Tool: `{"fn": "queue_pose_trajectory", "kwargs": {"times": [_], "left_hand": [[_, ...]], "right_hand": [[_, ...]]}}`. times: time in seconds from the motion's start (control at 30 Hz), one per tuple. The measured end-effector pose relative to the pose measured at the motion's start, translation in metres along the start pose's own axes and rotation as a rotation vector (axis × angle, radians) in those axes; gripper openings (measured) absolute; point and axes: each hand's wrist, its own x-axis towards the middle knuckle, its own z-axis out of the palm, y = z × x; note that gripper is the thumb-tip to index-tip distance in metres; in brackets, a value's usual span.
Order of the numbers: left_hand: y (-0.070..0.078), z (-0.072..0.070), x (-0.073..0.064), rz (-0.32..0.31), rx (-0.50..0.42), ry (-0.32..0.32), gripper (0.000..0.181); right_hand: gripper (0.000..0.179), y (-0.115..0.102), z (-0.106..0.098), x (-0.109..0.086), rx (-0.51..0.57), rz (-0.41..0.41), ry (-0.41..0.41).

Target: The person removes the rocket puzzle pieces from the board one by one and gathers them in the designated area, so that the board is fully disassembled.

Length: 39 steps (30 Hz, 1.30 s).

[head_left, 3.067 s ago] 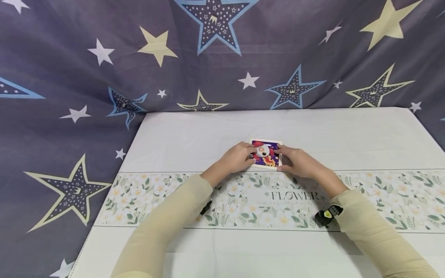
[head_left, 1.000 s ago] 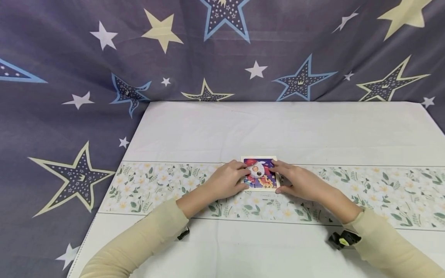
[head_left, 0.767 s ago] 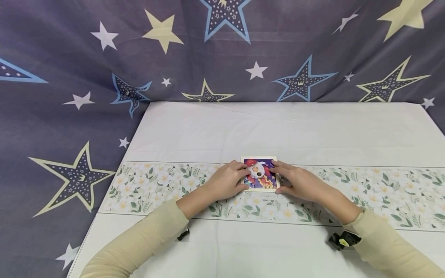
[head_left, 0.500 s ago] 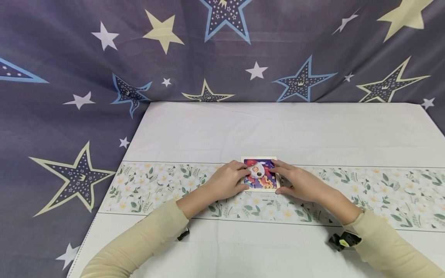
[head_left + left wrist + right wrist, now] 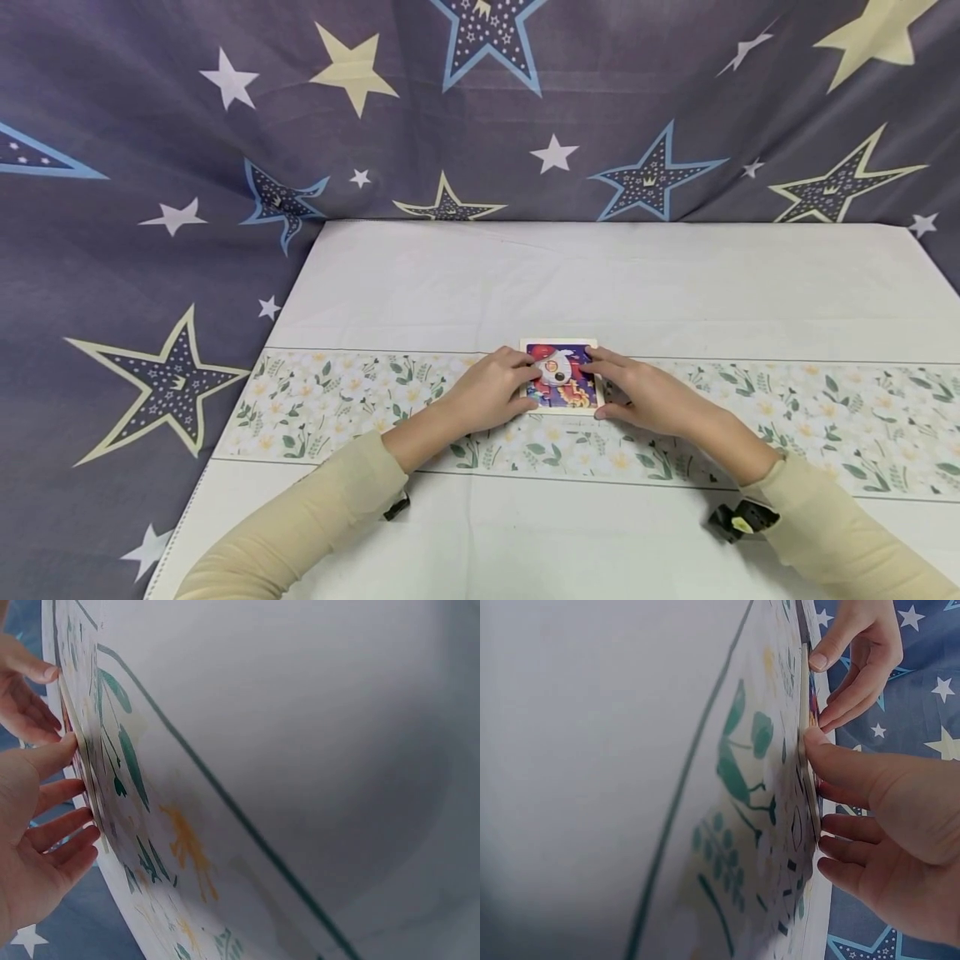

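Observation:
A small square picture board [image 5: 570, 396] with a cream rim lies flat on the flowered band of the tablecloth. Its print shows a white-faced figure with red parts on purple. My left hand [image 5: 487, 392] holds its left side, fingertips on the picture and thumb by the near left corner. On the right side, my right hand [image 5: 648, 393] holds it likewise, with the thumb at the near right corner. In the left wrist view the thin board edge [image 5: 88, 769] runs along my fingertips; the right wrist view shows the other edge [image 5: 805, 697] between both hands. The board's underside is hidden.
The white tablecloth [image 5: 637, 283] covers the table, with a flowered strip [image 5: 322, 408] across it. A dark star-print curtain [image 5: 420, 125] hangs behind and to the left. Black wrist devices [image 5: 742, 518] sit under the beige sleeves.
Since about three seconds ago, both hands have brought the board nearer to me, from the white cloth onto the flowered strip, and the head view has shifted. Over the last second, nothing visibly moves.

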Motion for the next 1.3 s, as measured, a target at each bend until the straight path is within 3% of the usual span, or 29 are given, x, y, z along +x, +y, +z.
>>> {"fn": "queue_pose_trajectory", "kwargs": {"times": [0.93, 1.3], "left_hand": [[0.000, -0.002, -0.003, 0.009, -0.004, -0.005, 0.043], [0.000, -0.004, -0.001, -0.025, -0.007, 0.004, 0.048]], "right_hand": [[0.066, -0.008, 0.000, -0.001, -0.025, 0.003, -0.007], [0.063, -0.016, 0.000, 0.002, -0.036, -0.058, 0.007]]}}
